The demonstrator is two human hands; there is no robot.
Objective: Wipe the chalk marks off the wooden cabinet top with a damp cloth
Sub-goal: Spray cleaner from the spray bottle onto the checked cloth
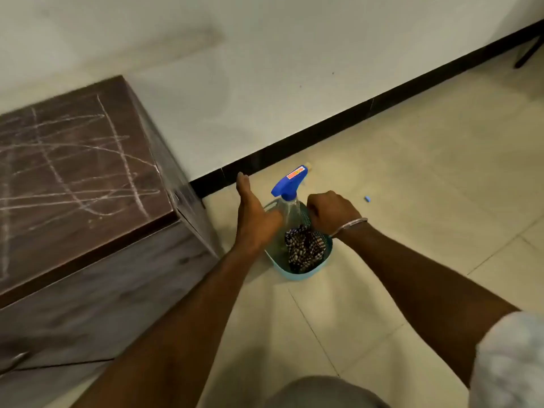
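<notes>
A: Far left, what is noted?

B: Cabinet (pixel 88 260), dark wooden top. Chalk marks (pixel 59 160) are seen scrawled across most of it, none wiped. The picture is blurred there.

A: And the left grip (pixel 256 219)?

B: Held open beside the cabinet's corner, thumb up and fingers straight, and reached toward the spray bottle (pixel 287 187). Nothing is held. Contact with the bottle cannot be confirmed.

A: Where is the cloth (pixel 303 248)?

B: Checked, bunched in a blue basket (pixel 300 275) set on the floor (pixel 412 172), just beside the bottle, which stands upright in the same basket. The cloth is not in either hand.

A: Right grip (pixel 332 210)?

B: Fingers are curled at the basket's rim, back of the hand to the camera. Whether the rim, the cloth or nothing is held cannot be told. A bracelet (pixel 350 225) is worn at the wrist. Further right, a small blue stub (pixel 367 198), perhaps chalk, is left on the tiles.

A: Step in hand?

B: Fetching, it is judged. Wiping has not been begun.

A: Next move?

B: The cloth is to be lifted clear of the basket and, if dry, wetted from the bottle. Then it is to be carried left and up to the cabinet top.
</notes>
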